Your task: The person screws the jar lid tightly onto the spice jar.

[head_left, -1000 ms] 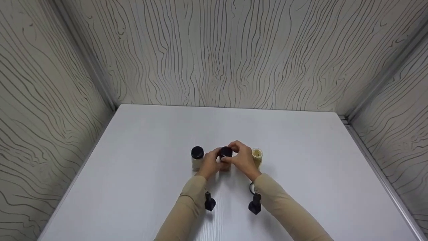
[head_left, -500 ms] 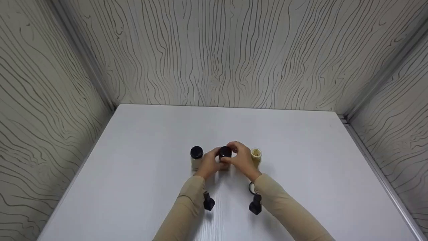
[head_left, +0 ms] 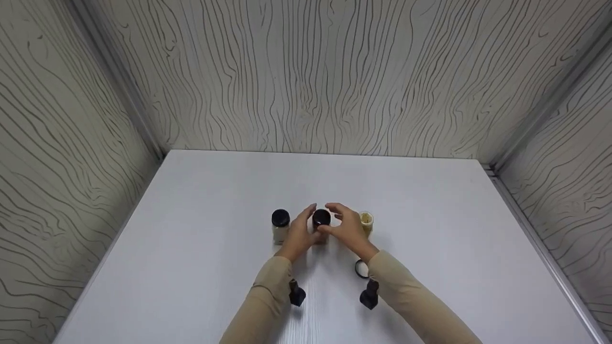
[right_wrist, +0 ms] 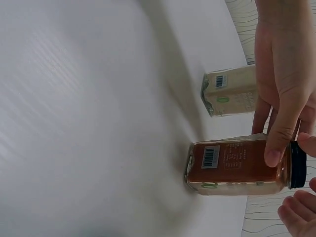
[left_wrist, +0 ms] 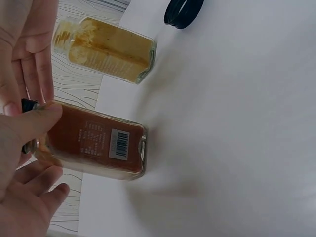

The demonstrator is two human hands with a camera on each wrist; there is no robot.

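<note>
A glass spice jar of reddish-brown powder (left_wrist: 86, 136) stands upright with its black lid (head_left: 322, 217) on. My left hand (head_left: 297, 235) is at the jar's left side, its thumb resting on the glass near the neck and its fingers spread loosely. My right hand (head_left: 350, 230) surrounds the lid from the right with parted fingers; its thumb tip is at the lid's edge, and whether it touches is unclear. Right of it stands an uncapped jar of yellow powder (left_wrist: 111, 49). A capped jar of pale powder (right_wrist: 232, 91) stands to the left.
A loose black lid (head_left: 362, 269) lies on the white table (head_left: 215, 200) near my right wrist. Black wrist-camera mounts (head_left: 297, 294) hang under both sleeves. Wood-patterned panels (head_left: 306, 81) enclose the back and sides.
My left fingers have straightened and moved off the jar's far side. The right fingers have spread wider around the lid. The jars stay in place.
</note>
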